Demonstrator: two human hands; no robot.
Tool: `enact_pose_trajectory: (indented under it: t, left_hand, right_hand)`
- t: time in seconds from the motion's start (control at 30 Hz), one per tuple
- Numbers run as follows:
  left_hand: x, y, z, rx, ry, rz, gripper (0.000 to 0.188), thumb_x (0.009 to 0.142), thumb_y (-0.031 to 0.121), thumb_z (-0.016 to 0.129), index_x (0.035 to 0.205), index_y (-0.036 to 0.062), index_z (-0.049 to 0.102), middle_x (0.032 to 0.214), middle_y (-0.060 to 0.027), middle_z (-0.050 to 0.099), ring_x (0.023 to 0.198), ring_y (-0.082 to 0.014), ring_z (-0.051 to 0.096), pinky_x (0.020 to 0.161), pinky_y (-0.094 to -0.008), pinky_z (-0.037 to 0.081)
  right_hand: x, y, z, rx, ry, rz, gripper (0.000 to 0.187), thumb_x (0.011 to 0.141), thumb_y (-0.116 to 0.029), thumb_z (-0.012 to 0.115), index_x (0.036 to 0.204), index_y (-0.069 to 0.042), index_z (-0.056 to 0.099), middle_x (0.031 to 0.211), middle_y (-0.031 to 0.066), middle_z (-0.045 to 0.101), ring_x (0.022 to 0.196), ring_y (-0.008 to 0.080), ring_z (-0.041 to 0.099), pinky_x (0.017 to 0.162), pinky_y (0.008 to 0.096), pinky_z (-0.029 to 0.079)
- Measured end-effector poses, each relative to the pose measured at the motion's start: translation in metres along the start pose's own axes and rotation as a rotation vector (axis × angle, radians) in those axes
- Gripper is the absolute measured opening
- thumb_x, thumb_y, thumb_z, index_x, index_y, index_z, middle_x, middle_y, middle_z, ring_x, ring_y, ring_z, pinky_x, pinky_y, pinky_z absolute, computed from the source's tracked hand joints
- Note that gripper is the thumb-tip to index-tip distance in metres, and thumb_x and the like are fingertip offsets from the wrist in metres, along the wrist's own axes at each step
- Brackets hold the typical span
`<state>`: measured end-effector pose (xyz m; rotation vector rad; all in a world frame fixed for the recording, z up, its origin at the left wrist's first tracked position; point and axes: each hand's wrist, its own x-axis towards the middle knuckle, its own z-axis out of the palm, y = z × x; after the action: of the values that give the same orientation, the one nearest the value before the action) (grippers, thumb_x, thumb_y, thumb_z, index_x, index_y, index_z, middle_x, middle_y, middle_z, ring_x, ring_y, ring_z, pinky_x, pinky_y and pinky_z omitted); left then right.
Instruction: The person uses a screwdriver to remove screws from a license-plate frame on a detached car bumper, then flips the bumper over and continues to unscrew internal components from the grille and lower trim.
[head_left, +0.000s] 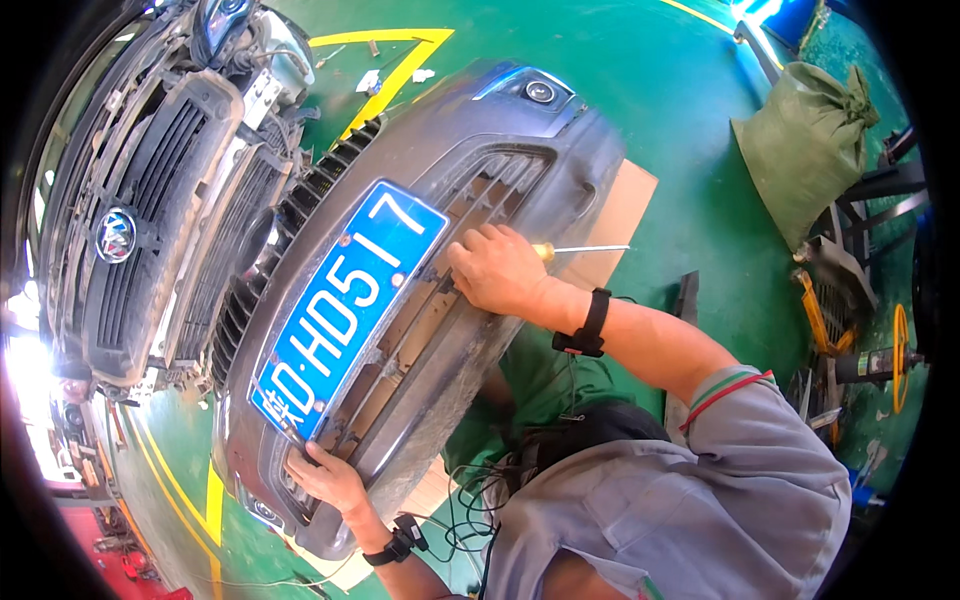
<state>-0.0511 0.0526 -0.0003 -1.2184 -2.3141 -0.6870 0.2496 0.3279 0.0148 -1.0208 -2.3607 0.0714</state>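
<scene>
A grey car bumper (470,120) lies slanted in front of me, with a blue licence plate (345,300) mounted across its middle. My right hand (500,270) is closed around a screwdriver (590,248), whose yellow handle end and thin metal shaft stick out to the right. Its fingertips rest by the bumper's lower grille opening, near the plate's upper right part. At the plate's lower left end, my left hand (330,482) grips the bumper's edge, its thumb and fingers bent beside the plate's corner. What lies under its fingertips is partly hidden.
Left of the bumper stands a car front (150,220) with its bumper off. Cardboard (610,215) lies under the bumper on the green floor. A tied green sack (805,140) and metal frame parts (840,270) are at the right. Black cables (470,510) hang near my body.
</scene>
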Motion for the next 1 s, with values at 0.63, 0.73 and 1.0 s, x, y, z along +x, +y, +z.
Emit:
enact_pose_trajectory:
  t: [0.63, 0.73, 1.0]
  left_hand:
    - [-0.002, -0.004, 0.003, 0.007, 0.023, -0.020, 0.028, 0.104, 0.020, 0.053, 0.108, -0.0082, 0.054, 0.101, -0.0282, 0.057, 0.096, -0.0471, 0.055, 0.082, -0.0547, 0.043]
    - [-0.002, -0.002, 0.002, 0.014, 0.008, -0.035, 0.031, 0.104, 0.023, 0.054, 0.107, -0.0080, 0.054, 0.102, -0.0285, 0.057, 0.096, -0.0472, 0.056, 0.082, -0.0551, 0.043]
    - [-0.003, -0.007, 0.003, 0.038, 0.001, -0.061, 0.035, 0.102, 0.028, 0.058, 0.104, -0.0063, 0.054, 0.098, -0.0261, 0.057, 0.094, -0.0469, 0.056, 0.080, -0.0547, 0.044]
  right_hand:
    - [-0.002, 0.003, 0.003, -0.008, -0.006, 0.017, 0.015, 0.083, -0.021, 0.061, 0.086, -0.007, 0.061, 0.086, 0.0124, 0.063, 0.085, 0.0311, 0.064, 0.076, 0.0425, 0.050]
    - [-0.002, 0.002, 0.001, 0.022, -0.028, 0.008, 0.015, 0.085, -0.021, 0.060, 0.087, -0.006, 0.061, 0.086, 0.0133, 0.063, 0.086, 0.0319, 0.064, 0.078, 0.0432, 0.050]
    - [-0.003, 0.001, 0.004, -0.011, -0.014, 0.021, 0.016, 0.086, -0.023, 0.064, 0.089, -0.008, 0.059, 0.085, 0.0111, 0.060, 0.086, 0.0303, 0.062, 0.078, 0.0426, 0.049]
